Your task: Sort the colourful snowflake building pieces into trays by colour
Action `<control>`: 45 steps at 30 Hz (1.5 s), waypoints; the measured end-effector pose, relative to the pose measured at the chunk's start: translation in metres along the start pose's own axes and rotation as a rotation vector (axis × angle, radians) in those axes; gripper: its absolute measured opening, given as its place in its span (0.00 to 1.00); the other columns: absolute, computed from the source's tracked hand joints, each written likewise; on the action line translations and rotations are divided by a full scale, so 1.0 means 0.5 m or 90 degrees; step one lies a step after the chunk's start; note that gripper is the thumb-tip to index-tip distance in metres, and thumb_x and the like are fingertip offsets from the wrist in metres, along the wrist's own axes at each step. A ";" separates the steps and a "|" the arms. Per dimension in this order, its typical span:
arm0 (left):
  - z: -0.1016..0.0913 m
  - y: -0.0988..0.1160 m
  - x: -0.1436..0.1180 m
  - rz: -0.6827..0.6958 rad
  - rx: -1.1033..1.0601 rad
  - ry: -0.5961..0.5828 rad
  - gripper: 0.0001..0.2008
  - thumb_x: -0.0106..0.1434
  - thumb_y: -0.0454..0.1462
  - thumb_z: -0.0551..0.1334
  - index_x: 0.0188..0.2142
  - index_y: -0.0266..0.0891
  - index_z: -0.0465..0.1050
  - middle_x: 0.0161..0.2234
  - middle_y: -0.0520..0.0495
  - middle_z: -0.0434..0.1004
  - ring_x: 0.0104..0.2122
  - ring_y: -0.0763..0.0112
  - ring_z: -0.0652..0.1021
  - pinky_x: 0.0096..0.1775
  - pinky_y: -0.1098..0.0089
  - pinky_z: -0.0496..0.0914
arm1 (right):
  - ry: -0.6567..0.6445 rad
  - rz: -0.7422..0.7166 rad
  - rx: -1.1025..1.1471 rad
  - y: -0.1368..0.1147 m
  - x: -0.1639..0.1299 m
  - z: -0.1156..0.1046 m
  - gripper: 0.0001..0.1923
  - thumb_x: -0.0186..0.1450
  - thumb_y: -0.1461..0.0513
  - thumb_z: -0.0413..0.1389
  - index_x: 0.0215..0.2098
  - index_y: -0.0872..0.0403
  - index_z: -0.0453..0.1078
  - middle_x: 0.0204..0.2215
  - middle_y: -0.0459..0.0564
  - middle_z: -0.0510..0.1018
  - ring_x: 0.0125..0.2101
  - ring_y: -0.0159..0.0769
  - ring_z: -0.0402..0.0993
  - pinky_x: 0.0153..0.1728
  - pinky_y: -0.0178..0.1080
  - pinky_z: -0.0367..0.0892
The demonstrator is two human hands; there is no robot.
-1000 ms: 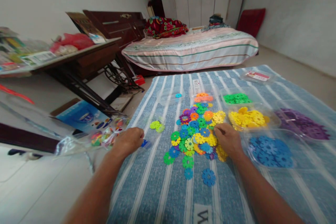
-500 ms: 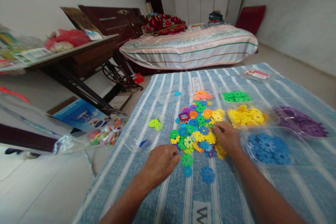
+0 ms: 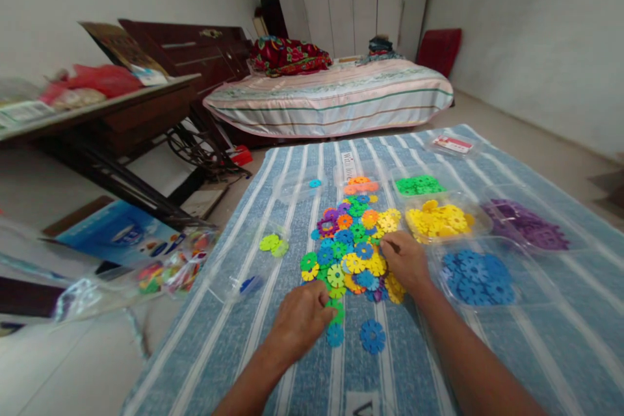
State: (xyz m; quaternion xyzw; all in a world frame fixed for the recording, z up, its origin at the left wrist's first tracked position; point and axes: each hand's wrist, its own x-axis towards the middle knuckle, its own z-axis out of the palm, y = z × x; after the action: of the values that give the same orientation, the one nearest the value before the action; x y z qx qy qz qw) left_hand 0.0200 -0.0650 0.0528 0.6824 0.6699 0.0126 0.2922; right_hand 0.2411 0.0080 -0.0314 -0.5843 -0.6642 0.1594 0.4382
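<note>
Left hand (image 3: 299,322) moved nearer, grip closing narrow on green flower-shaped plastic disc (image 3: 337,311) under fingertips, right hand (image 3: 404,261) pinching within multicoloured disc pile (image 3: 353,247), what it holds unclear.

Striped bed (image 3: 331,94) beyond, dark wooden table (image 3: 97,117) at left (red cushion (image 3: 439,49) against wall).

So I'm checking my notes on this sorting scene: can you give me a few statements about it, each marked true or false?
1. The left hand touches a green flower disc at the near edge of the mixed pile. True.
2. The yellow discs fill a clear tray. True.
3. The right hand rests in the tray of blue discs. False: it lies on the mixed pile.
4. The purple discs lie left of the pile. False: they are far right.
5. The striped cloth is red. False: blue and white.
</note>
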 end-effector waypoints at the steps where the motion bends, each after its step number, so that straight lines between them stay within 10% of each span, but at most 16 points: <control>1: -0.005 -0.007 0.003 0.004 -0.044 -0.008 0.04 0.50 0.36 0.59 0.23 0.39 0.64 0.21 0.54 0.68 0.25 0.73 0.70 0.27 0.74 0.58 | 0.002 -0.001 0.000 0.000 0.000 0.000 0.10 0.60 0.60 0.49 0.25 0.52 0.70 0.26 0.47 0.73 0.30 0.34 0.68 0.32 0.36 0.61; 6: -0.061 0.015 0.031 0.065 -0.169 -0.032 0.05 0.46 0.36 0.61 0.19 0.38 0.65 0.16 0.57 0.63 0.20 0.76 0.65 0.23 0.75 0.55 | 0.005 0.003 0.006 -0.001 0.001 0.003 0.10 0.60 0.60 0.50 0.25 0.52 0.70 0.25 0.47 0.73 0.29 0.35 0.68 0.32 0.36 0.61; 16: -0.142 0.254 0.212 0.176 -0.588 0.145 0.07 0.50 0.36 0.62 0.28 0.34 0.70 0.24 0.50 0.74 0.19 0.81 0.70 0.22 0.78 0.62 | 0.006 0.009 0.030 -0.009 0.002 0.002 0.09 0.61 0.61 0.50 0.25 0.52 0.69 0.25 0.47 0.73 0.29 0.35 0.68 0.31 0.35 0.61; 22: -0.124 0.150 0.175 0.112 -0.444 0.151 0.06 0.51 0.38 0.60 0.26 0.35 0.70 0.20 0.53 0.71 0.17 0.80 0.67 0.21 0.77 0.61 | 0.003 0.017 0.017 -0.008 0.004 0.003 0.09 0.60 0.60 0.50 0.26 0.52 0.70 0.26 0.47 0.74 0.30 0.35 0.68 0.32 0.36 0.61; 33: -0.078 -0.023 -0.020 -0.060 0.280 0.049 0.13 0.62 0.39 0.49 0.30 0.39 0.71 0.30 0.45 0.77 0.33 0.63 0.76 0.34 0.68 0.63 | -0.010 0.017 -0.004 0.001 -0.003 -0.003 0.10 0.60 0.59 0.49 0.26 0.52 0.70 0.26 0.47 0.73 0.30 0.35 0.68 0.33 0.36 0.61; 39: -0.029 -0.039 -0.045 -0.100 0.272 0.068 0.13 0.62 0.41 0.51 0.38 0.38 0.69 0.40 0.41 0.75 0.40 0.61 0.75 0.39 0.66 0.63 | -0.006 0.011 0.000 -0.002 -0.004 -0.006 0.10 0.60 0.59 0.49 0.25 0.53 0.70 0.26 0.47 0.74 0.31 0.35 0.68 0.33 0.36 0.61; 45: -0.037 -0.048 -0.036 -0.116 0.139 0.066 0.06 0.55 0.39 0.57 0.27 0.39 0.64 0.27 0.50 0.71 0.30 0.69 0.72 0.31 0.71 0.60 | 0.000 0.006 0.009 -0.002 -0.004 -0.006 0.11 0.60 0.59 0.49 0.25 0.52 0.70 0.26 0.47 0.73 0.30 0.35 0.68 0.33 0.36 0.61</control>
State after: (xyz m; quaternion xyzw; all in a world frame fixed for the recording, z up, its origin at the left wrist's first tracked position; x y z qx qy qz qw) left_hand -0.0114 -0.0760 0.0649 0.6451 0.7406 -0.0514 0.1810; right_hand 0.2425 0.0051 -0.0298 -0.5842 -0.6603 0.1665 0.4416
